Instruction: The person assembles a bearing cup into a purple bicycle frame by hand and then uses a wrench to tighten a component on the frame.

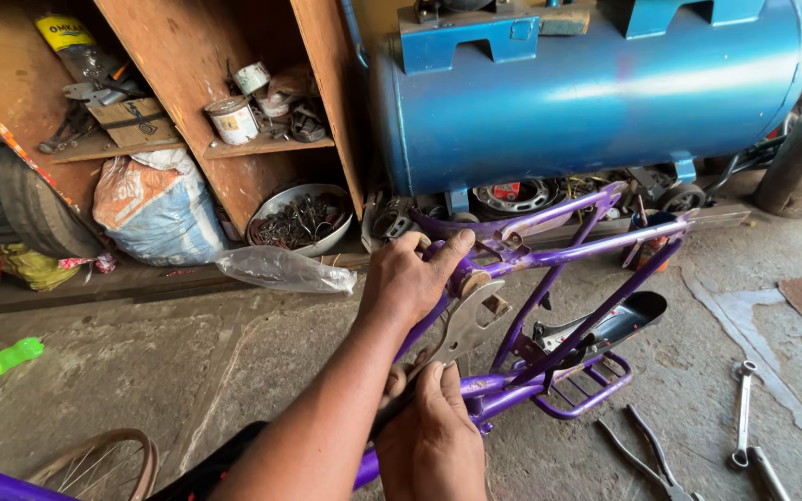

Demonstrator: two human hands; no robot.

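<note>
A purple bicycle frame point(596, 243) lies on the concrete floor with its rear carrier point(587, 390) low at the right. My left hand point(412, 281) grips the frame at its central junction, thumb stretched along a tube. My right hand point(431, 436) is closed around the handle of a big grey adjustable wrench point(469, 322). The wrench jaws sit against a fitting on the frame just right of my left hand. A black saddle-like part point(616, 322) shows behind the tubes.
A blue tank point(596, 93) stands behind the frame, wooden shelves point(262, 144) with tins at the left. A sack point(155, 209), a bowl of metal scraps point(301, 218) and a clear plastic bag point(276, 269) lie nearby. Pliers point(647, 455) and spanners point(744, 413) lie on the floor at the right.
</note>
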